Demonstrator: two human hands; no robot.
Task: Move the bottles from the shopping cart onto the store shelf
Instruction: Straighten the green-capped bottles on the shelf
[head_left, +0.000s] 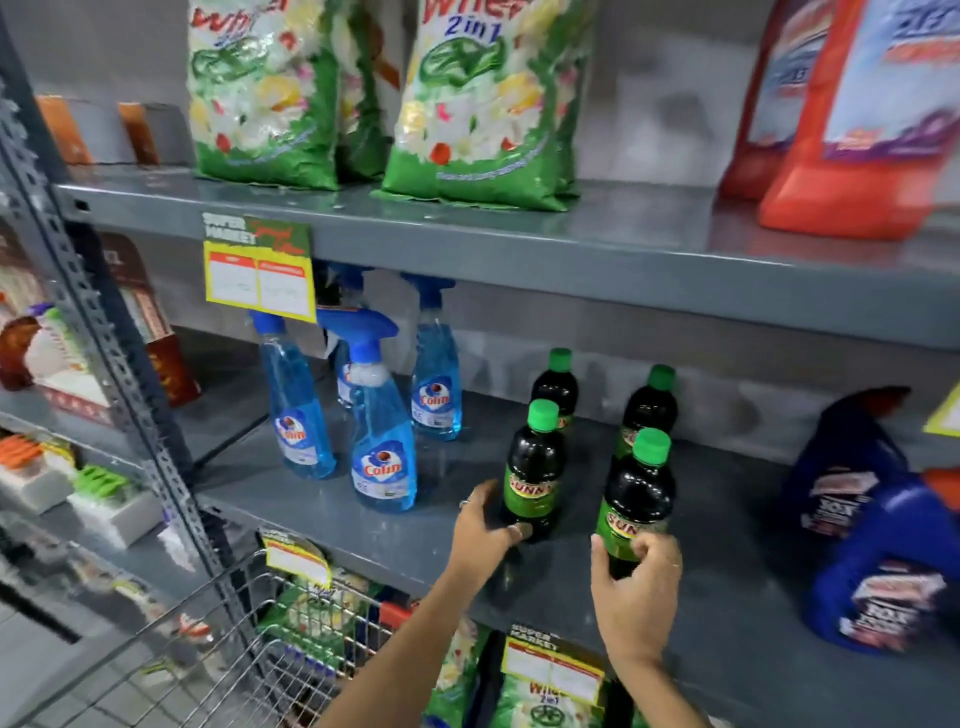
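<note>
Several dark bottles with green caps and green labels stand upright on the grey middle shelf (322, 499). My left hand (483, 525) wraps the base of the front-left bottle (535, 467), which rests on the shelf. My right hand (636, 587) grips the lower part of the front-right bottle (639, 493), its base hidden by my fingers. Two more bottles stand behind: one at back left (556, 387) and one at back right (652, 410). The wire shopping cart (218, 649) sits at the lower left; I see no bottles in its visible part.
Blue spray bottles (382, 447) stand left of the dark bottles. Blue detergent pouches (878, 561) lie at the right of the same shelf. Green detergent bags (483, 104) and orange jugs (852, 130) fill the shelf above. A yellow price tag (258, 270) hangs from its edge.
</note>
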